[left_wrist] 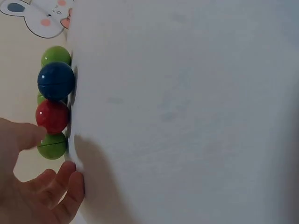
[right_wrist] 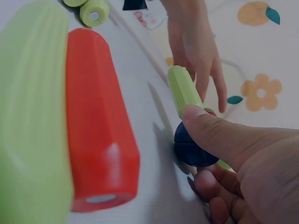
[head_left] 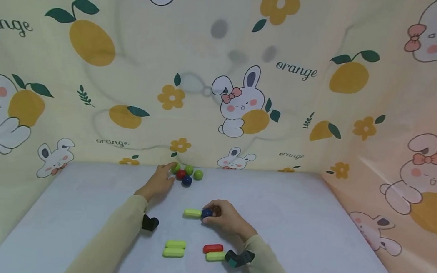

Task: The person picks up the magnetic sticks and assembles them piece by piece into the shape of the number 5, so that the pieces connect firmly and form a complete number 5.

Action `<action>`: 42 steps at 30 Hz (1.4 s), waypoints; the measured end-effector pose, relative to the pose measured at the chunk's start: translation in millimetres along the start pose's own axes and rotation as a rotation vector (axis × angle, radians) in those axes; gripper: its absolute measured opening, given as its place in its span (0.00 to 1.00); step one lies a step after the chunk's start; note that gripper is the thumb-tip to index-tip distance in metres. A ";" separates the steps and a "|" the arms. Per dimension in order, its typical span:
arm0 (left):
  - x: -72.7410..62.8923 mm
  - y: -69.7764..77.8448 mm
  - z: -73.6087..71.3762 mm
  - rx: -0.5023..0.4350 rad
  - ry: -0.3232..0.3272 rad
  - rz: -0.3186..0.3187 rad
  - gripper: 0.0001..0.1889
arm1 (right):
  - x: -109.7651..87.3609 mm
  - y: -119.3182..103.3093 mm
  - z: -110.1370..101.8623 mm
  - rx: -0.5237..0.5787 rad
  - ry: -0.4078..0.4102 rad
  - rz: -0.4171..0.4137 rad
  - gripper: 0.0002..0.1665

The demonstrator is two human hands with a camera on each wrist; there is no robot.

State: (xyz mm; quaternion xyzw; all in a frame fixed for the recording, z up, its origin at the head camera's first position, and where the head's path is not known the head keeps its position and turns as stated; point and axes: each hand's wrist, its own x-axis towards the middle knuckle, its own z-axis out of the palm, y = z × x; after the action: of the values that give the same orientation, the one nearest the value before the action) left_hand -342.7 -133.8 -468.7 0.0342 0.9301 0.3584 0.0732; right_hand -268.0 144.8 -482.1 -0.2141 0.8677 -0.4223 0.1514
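Note:
My right hand [head_left: 226, 217] pinches a glossy dark blue ball [right_wrist: 191, 151] between thumb and fingers. A ridged light-green rod [head_left: 192, 213] lies with one end against this ball, pointing left in the head view. At the far edge of the table, my left hand [head_left: 159, 182] reaches around a green ball [left_wrist: 52, 148], thumb and fingers spread about it. The thumb overlaps that ball's upper side in the left wrist view. Right beside it sits a red ball [left_wrist: 52, 116], then a second blue ball [left_wrist: 56, 80].
Two more green balls [head_left: 189, 169] belong to the far cluster, near the patterned backdrop [head_left: 242, 113]. Closer to me, two light-green rods [head_left: 174, 252] lie side by side. To their right, a red rod [head_left: 213, 248] lies along another light-green rod [head_left: 215, 257], by my right wrist.

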 end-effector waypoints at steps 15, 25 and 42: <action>-2.4 2.2 -10.9 0.026 0.041 -0.024 0.24 | -1.1 -5.3 3.9 0.002 0.001 0.003 0.19; -2.7 -14.5 -11.5 -0.021 0.111 0.033 0.16 | 0.6 -5.4 5.4 -0.005 -0.005 0.023 0.19; -54.5 -19.0 -2.9 -0.234 0.018 0.067 0.18 | -0.6 -7.2 0.4 -0.044 0.010 0.047 0.19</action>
State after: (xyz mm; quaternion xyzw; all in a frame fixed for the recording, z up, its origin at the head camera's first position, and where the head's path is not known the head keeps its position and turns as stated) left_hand -289.6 -156.0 -473.3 0.0532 0.8810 0.4668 0.0564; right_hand -265.5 140.8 -476.5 -0.1950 0.8822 -0.4007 0.1521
